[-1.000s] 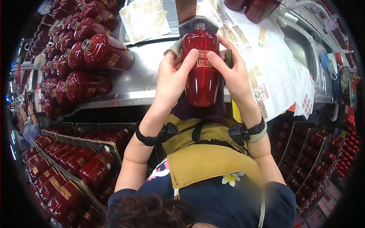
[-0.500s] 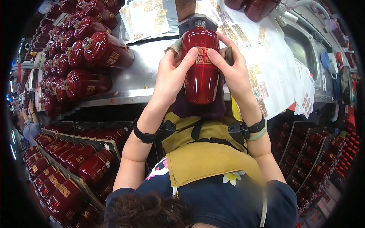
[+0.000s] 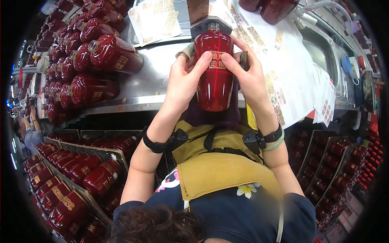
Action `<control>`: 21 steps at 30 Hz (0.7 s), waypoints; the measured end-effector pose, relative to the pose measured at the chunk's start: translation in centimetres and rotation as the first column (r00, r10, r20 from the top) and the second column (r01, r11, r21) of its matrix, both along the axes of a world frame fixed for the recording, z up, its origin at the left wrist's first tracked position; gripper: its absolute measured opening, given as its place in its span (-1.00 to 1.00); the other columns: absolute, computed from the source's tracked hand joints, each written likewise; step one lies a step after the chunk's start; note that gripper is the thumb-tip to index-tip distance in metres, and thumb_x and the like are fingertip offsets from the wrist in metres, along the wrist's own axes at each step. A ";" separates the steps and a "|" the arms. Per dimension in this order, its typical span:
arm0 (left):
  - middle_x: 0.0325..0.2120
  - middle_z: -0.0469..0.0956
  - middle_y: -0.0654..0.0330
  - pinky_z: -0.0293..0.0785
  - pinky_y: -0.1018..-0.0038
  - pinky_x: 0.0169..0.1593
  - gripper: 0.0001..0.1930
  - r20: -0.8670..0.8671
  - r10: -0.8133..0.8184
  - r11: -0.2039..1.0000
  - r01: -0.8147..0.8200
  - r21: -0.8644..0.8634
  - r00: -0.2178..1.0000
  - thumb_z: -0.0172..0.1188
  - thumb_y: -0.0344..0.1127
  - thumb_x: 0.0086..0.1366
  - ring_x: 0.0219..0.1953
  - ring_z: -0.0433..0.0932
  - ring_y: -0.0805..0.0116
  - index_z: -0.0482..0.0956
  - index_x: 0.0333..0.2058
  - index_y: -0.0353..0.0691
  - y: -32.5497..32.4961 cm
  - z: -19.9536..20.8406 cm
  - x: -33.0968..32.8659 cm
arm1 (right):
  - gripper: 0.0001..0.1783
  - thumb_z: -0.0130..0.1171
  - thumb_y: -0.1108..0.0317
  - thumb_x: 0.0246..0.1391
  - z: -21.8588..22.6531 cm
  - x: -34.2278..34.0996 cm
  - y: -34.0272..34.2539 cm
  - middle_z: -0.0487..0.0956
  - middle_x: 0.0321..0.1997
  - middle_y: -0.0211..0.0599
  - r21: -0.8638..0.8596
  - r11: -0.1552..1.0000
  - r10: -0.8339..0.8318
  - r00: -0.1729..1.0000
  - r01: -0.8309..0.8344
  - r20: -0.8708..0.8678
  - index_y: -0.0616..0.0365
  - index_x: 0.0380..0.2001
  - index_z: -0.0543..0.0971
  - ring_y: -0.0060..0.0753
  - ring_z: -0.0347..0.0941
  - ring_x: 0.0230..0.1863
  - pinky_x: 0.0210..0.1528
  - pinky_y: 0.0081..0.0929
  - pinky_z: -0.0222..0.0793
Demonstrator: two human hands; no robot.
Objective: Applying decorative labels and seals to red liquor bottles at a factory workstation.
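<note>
A glossy dark red bottle (image 3: 214, 91) lies at the front of the bench with its clear glass neck pointing away from me. Between my two hands it is gripped from both sides. My left hand (image 3: 184, 79) wraps its left side, thumb pressed on the edge of a gold square label (image 3: 218, 60). From the right, my right hand (image 3: 251, 73) holds it the same way, its thumb on the label's other edge. Finger coverings show on both hands. Beneath the bottle is a dark purple cloth (image 3: 212, 117). The fingers behind the bottle are hidden.
Many similar red bottles (image 3: 115, 56) stand on the metal bench (image 3: 156, 67) at left. Gold label sheets (image 3: 158, 20) lie beyond; more sheets (image 3: 291, 77) cover the right side, beside a sink (image 3: 322, 48). Bottle crates (image 3: 87, 162) flank me. Another person (image 3: 32, 131) is at far left.
Hardly anything differs. Both hands stay on the bottle, thumbs on the gold label.
</note>
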State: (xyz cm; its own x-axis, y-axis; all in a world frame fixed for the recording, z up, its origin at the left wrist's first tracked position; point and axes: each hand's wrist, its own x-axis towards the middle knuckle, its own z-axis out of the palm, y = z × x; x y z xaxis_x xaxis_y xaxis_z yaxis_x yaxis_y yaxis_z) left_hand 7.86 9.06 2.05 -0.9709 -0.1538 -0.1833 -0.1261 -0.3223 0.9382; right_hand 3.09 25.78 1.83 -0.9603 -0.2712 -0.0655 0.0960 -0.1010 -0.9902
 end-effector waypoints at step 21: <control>0.16 0.51 0.05 0.48 0.40 0.23 -0.31 -0.078 -0.024 1.000 0.025 0.006 0.997 0.34 -0.28 0.39 0.15 0.53 0.37 0.23 0.36 -0.42 0.2 0.6 0.6 | -0.83 0.31 0.51 0.18 2.6 4.7 1.4 0.68 -0.26 -0.22 0.235 0.968 -0.031 0.969 0.091 -0.247 0.31 -0.16 0.61 -0.50 0.61 -0.26 -0.16 -0.53 0.49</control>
